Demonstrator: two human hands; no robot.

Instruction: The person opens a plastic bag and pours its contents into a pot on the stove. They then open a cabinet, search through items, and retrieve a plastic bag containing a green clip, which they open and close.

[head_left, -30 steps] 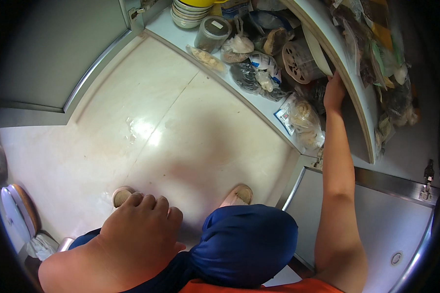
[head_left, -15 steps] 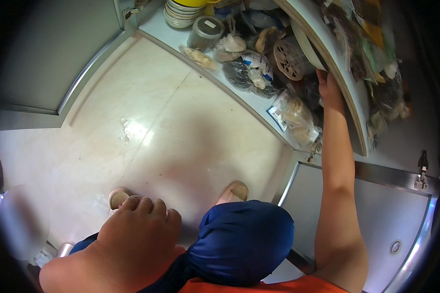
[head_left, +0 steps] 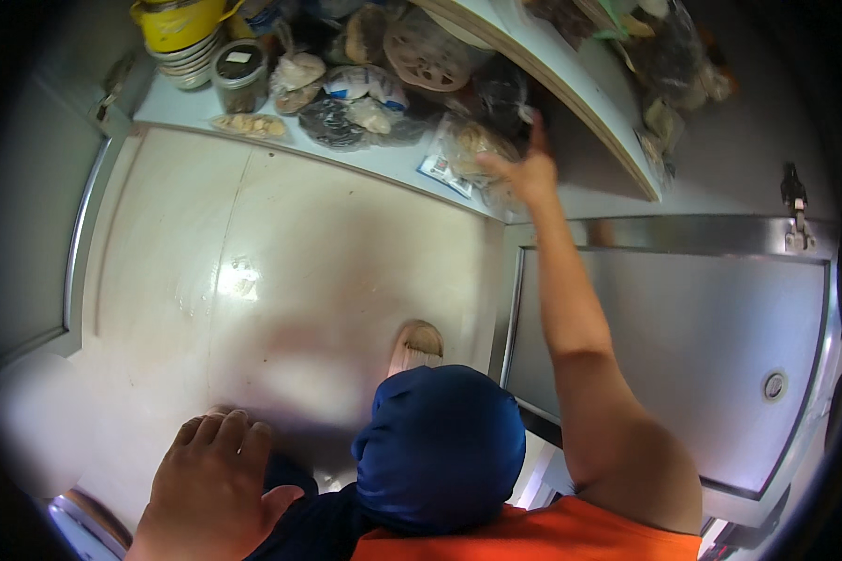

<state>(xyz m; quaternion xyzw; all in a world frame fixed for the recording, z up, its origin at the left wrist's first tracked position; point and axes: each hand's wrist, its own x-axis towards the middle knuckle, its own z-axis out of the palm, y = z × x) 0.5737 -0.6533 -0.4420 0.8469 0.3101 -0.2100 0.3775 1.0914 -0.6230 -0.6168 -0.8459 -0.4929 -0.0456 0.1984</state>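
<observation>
My right hand (head_left: 531,173) reaches into the low cupboard with its thumb and fingers spread apart. It is over the right end of the bottom shelf, beside a clear plastic bag (head_left: 468,142) with pale contents. Whether the fingertips touch a dark plastic bag (head_left: 501,93) farther in, I cannot tell. A white and blue packet (head_left: 447,176) lies partly under the clear bag. Behind these leans a pinkish perforated basket (head_left: 426,58). Down at the lower left, my left hand (head_left: 217,472) hangs back upward near my knee, thumb apart, holding nothing visible.
A curved-looking upper shelf (head_left: 589,112) overhangs the right side, with more bags on it. Stacked bowls (head_left: 185,65), a yellow container (head_left: 173,28) and a lidded jar (head_left: 240,77) stand at the left. Cupboard doors (head_left: 683,346) hang open on both sides. Below lies the tiled floor (head_left: 187,215).
My right hand has come back from deep under the upper shelf toward the clear bag, its fingers now spread. The view has shifted right. My left hand has dropped lower.
</observation>
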